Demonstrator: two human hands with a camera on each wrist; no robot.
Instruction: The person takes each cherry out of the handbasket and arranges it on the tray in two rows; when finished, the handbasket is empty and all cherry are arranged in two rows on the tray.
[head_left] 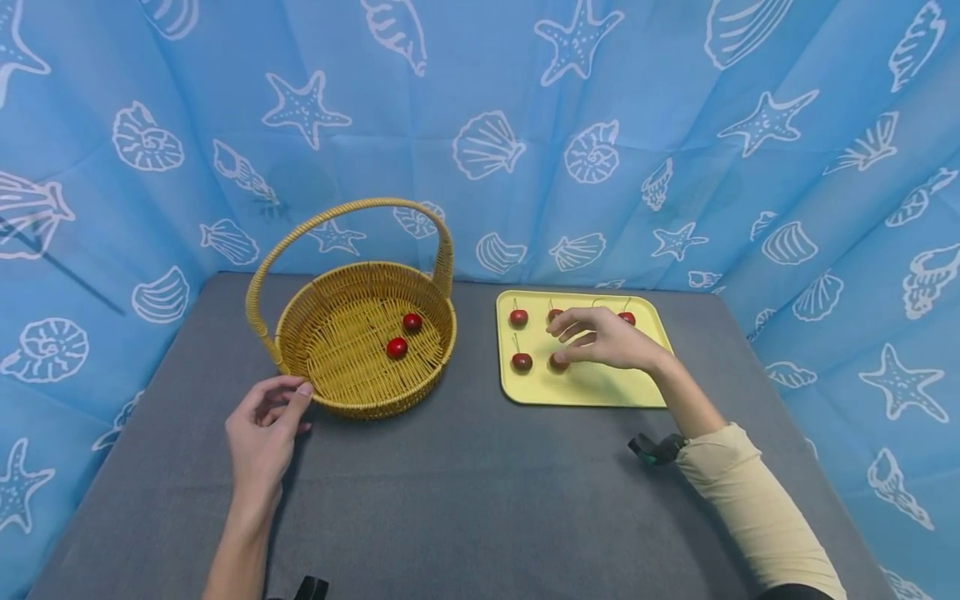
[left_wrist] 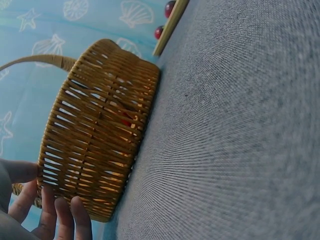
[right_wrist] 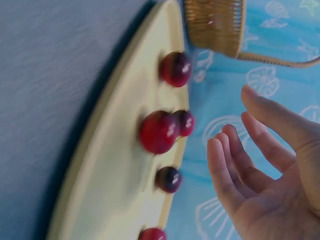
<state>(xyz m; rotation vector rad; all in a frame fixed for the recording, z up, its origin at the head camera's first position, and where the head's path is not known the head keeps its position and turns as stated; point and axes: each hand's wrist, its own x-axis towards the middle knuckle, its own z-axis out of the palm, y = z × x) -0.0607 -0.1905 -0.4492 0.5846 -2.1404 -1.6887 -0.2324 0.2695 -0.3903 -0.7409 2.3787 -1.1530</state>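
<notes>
My left hand pinches the near-left rim of a round yellow wicker basket between thumb and fingers; the left wrist view shows the fingertips against its woven side. Two red cherries lie inside, one cherry slightly nearer than the other cherry. Over a pale yellow tray hovers my right hand, fingers loosely bent and holding nothing. Several stemmed cherries sit on the tray, among them a dark red cherry at its left. In the right wrist view, the fingers are apart from the nearest cherry.
The basket's tall arched handle rises above its bowl. Basket and tray stand on a grey cloth-covered table, with a gap between them. Behind hangs a blue curtain printed with shells and starfish.
</notes>
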